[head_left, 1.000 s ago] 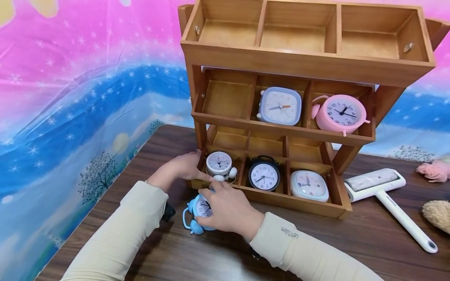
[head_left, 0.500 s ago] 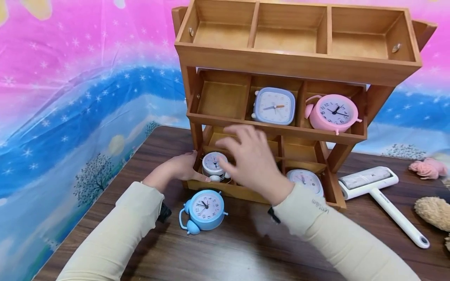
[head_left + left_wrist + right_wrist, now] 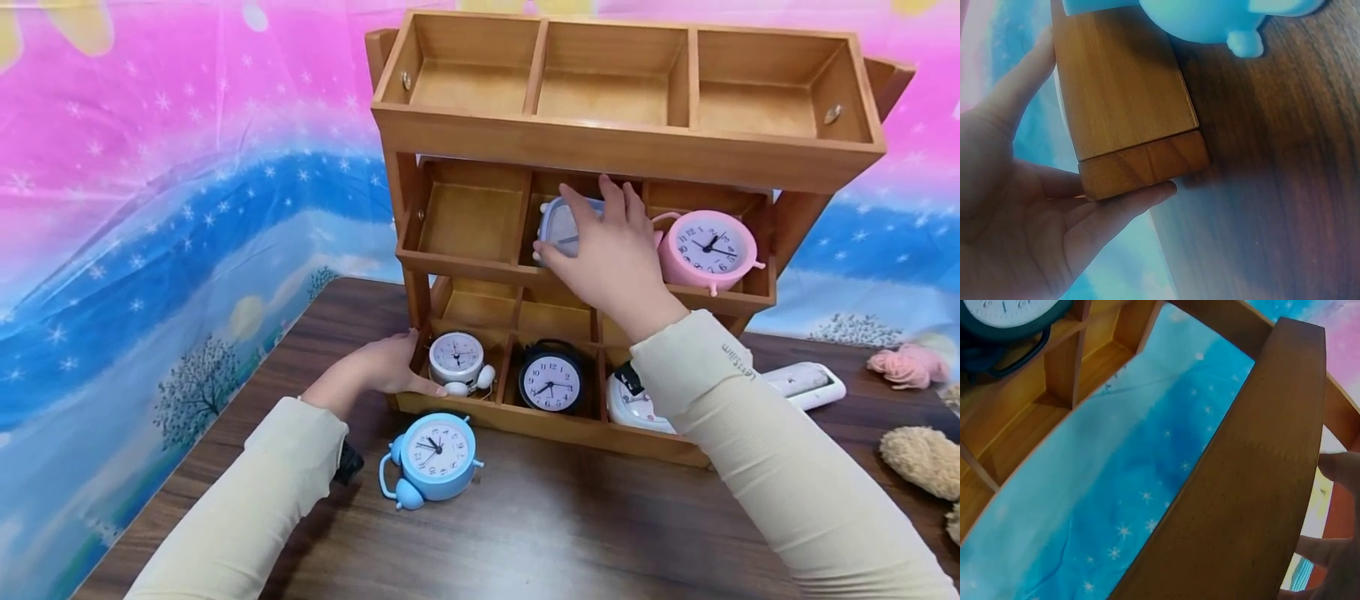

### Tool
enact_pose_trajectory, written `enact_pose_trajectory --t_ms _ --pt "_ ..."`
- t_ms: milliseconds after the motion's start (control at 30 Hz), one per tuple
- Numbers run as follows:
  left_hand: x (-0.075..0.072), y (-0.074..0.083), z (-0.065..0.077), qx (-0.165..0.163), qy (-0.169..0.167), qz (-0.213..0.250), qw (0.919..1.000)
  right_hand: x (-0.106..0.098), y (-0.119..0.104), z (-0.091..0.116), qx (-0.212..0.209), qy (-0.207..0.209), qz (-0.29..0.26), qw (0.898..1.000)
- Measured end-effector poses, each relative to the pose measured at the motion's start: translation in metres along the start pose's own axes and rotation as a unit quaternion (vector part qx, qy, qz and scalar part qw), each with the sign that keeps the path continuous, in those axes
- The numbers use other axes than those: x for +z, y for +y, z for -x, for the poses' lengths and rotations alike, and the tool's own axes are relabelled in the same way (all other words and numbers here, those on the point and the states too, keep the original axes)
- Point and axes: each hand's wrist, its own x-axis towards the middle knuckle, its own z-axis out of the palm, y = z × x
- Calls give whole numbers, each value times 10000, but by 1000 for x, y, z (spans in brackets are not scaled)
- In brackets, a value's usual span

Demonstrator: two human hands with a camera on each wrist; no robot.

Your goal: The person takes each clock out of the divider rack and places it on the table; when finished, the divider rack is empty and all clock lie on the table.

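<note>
My left hand (image 3: 381,365) grips the lower left corner of a three-tier wooden shelf (image 3: 615,137). In the left wrist view its fingers wrap round the wooden end. My right hand (image 3: 618,258) spreads over a square blue-purple alarm clock (image 3: 561,227) in the middle tier's centre compartment, thumb at its lower left and fingertips near its top edge. Much of that clock's face is hidden. Right of it sits a pink alarm clock (image 3: 708,248). The bottom tier bears a white twin-bell clock (image 3: 456,355), a black clock (image 3: 551,379) and a pale rounded clock (image 3: 633,408), partly covered by the right sleeve.
A light blue twin-bell clock (image 3: 438,454) lies face up on the dark wooden table (image 3: 525,533), in front of the shelf. At the right are a white lint roller (image 3: 806,385), partly behind the sleeve, a pink fabric flower (image 3: 907,367) and a furry brown thing (image 3: 922,462).
The right hand has left the light blue clock and moved up and right to the square clock. The left hand keeps its hold on the shelf corner.
</note>
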Motion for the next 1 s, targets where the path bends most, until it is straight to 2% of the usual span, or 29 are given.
enact_pose_trajectory --t_ms 133,367,500,700,867,1000 --pt "2 0 0 -8 -4 -42 10000 -1 0 -2 203 -169 62 9996" --pt "1 0 0 -70 67 -47 9999 -6 -8 -5 400 -235 -34 9989" --pt "1 0 2 -74 56 -17 10000 -8 -9 -6 306 -370 170 9987" --pt "4 1 1 -50 21 45 10000 -9 -7 -6 52 -336 619 9975" --pt "3 1 1 -67 34 88 9999 -14 -10 -9 84 -667 721 9951" --pt "4 0 1 -110 62 60 9999 -19 -12 -12 162 -973 587 9934"
